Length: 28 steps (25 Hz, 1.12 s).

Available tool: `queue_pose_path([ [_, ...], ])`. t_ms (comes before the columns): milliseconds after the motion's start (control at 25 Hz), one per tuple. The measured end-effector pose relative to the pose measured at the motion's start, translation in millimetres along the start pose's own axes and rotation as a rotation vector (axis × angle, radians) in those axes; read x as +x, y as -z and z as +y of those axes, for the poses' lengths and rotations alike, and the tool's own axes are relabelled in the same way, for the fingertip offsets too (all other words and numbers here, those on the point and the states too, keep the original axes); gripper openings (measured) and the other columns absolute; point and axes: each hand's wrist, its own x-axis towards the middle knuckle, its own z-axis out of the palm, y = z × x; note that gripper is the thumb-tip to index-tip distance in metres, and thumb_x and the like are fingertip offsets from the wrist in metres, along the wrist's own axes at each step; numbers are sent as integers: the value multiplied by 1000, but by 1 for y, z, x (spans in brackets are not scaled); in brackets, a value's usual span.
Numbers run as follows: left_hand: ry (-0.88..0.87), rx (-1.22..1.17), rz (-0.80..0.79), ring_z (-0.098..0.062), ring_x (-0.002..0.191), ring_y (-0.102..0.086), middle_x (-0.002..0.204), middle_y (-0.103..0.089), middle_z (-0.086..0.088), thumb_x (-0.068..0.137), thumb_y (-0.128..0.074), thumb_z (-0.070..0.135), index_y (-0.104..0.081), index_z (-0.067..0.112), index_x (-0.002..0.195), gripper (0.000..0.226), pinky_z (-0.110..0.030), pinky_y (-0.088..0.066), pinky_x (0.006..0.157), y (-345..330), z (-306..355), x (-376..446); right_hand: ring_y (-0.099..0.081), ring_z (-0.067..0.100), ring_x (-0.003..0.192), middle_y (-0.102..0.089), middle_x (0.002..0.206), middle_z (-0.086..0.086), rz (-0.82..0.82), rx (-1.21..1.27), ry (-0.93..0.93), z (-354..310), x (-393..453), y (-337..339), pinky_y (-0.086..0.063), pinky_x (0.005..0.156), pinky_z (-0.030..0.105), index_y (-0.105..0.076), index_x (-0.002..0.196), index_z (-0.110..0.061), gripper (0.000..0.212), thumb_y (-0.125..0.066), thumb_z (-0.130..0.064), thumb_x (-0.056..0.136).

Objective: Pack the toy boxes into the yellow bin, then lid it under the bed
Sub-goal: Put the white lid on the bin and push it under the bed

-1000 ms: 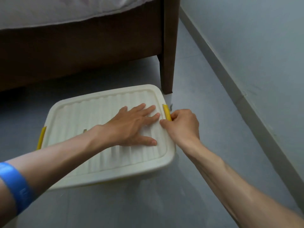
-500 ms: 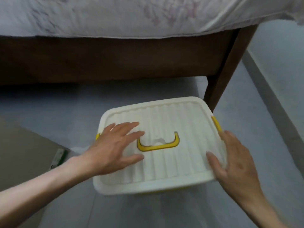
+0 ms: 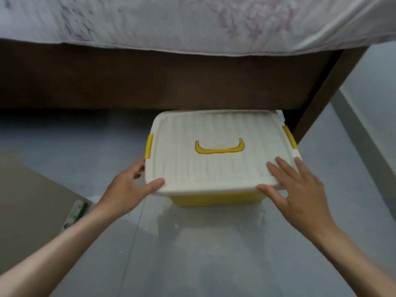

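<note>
The yellow bin (image 3: 216,199) stands on the grey floor with its cream ribbed lid (image 3: 218,168) on. A yellow handle (image 3: 219,147) lies flat in the lid's middle, and yellow clips sit on both sides. The bin's far edge reaches the bed's brown side rail (image 3: 162,82). My left hand (image 3: 130,187) grips the lid's near left corner, thumb on top. Fingers spread, my right hand (image 3: 297,194) lies flat on the near right corner with its thumb at the front rim. The bin's contents are hidden by the lid.
A white flowered sheet (image 3: 192,20) hangs over the bed. The bed's brown leg (image 3: 321,97) stands just right of the bin. A wall's skirting (image 3: 364,133) runs along the right. A brown flat board (image 3: 27,200) with a green-and-white packet (image 3: 76,214) lies at the left.
The bin has slid away from me towards the bed rail. My left hand left the lid's top for the near left corner; my right hand moved onto the near right corner.
</note>
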Motion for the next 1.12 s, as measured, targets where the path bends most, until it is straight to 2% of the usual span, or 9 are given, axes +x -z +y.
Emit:
queue_pose_path([
  [80, -119, 368, 226, -27, 113, -57, 125, -60, 4, 89, -67, 47, -55, 21, 134, 53, -41, -47, 89, -2, 26, 28, -57, 43, 119, -66, 128, 13, 71, -55, -4, -13, 40, -1, -43, 89, 52, -69, 120, -13, 50, -56, -53, 92],
  [160, -360, 534, 194, -35, 120, -55, 135, -58, -9, 94, -51, 50, -57, 13, 134, 55, -45, -46, 96, -22, 43, 26, -62, 41, 100, -66, 114, 14, 183, -69, 92, -24, 52, -10, -44, 80, 47, -67, 113, -7, 38, -54, -34, 90],
  [240, -415, 668, 17, -34, 143, -33, 157, -35, -12, 92, -34, 63, -37, 12, 150, 77, -46, -30, 114, -46, 42, 9, -59, 43, 112, -63, 123, 18, 212, -70, 156, -28, 40, -25, -45, 91, 51, -62, 123, -4, 41, -54, -20, 86],
  [320, -402, 778, -21, -30, 151, -11, 164, -13, -10, 90, -27, 70, -15, 14, 157, 88, -46, -16, 120, -55, 30, 0, -44, 46, 134, -50, 145, 22, 166, -110, 184, -24, 21, -37, -36, 109, 58, -50, 142, -2, 58, -55, -15, 85],
  [520, -523, 843, 38, -39, 149, -16, 163, -17, -17, 91, -37, 62, -27, 6, 154, 85, -54, -26, 114, -64, 10, -2, -12, 45, 150, -21, 163, 22, 92, -142, 188, -12, 9, -52, -26, 115, 61, -25, 157, -7, 83, -63, -15, 84],
  [640, -470, 830, -29, -35, 151, -3, 165, -5, -13, 91, -35, 65, -21, 7, 155, 88, -50, -24, 115, -61, 11, 21, -16, 45, 150, -22, 164, 18, 8, -176, 162, -15, 34, -46, -26, 114, 64, -26, 157, -11, 91, -70, -19, 78],
  [800, -310, 868, -151, -28, 149, 21, 162, 25, -3, 87, -32, 75, 5, 16, 157, 98, -51, -5, 119, -51, 32, 79, -10, 39, 151, -11, 168, 7, -145, -234, 53, -26, 90, -31, -17, 115, 67, -13, 159, -22, 87, -60, -30, 86],
  [960, -253, 873, -288, -25, 149, 20, 161, 28, 3, 88, -41, 72, 9, 23, 157, 99, -48, -2, 119, -39, 53, 124, -13, 45, 147, -1, 166, 8, -212, -338, -43, -37, 124, -31, -20, 114, 63, 2, 159, -24, 91, -55, -33, 88],
  [1120, -239, 836, -312, -24, 148, 23, 159, 33, 6, 87, -49, 68, 12, 25, 156, 102, -49, -6, 120, -41, 54, 135, -12, 45, 148, 4, 167, 10, -272, -337, -63, -38, 137, -30, -21, 116, 58, 8, 158, -23, 93, -53, -32, 89],
])
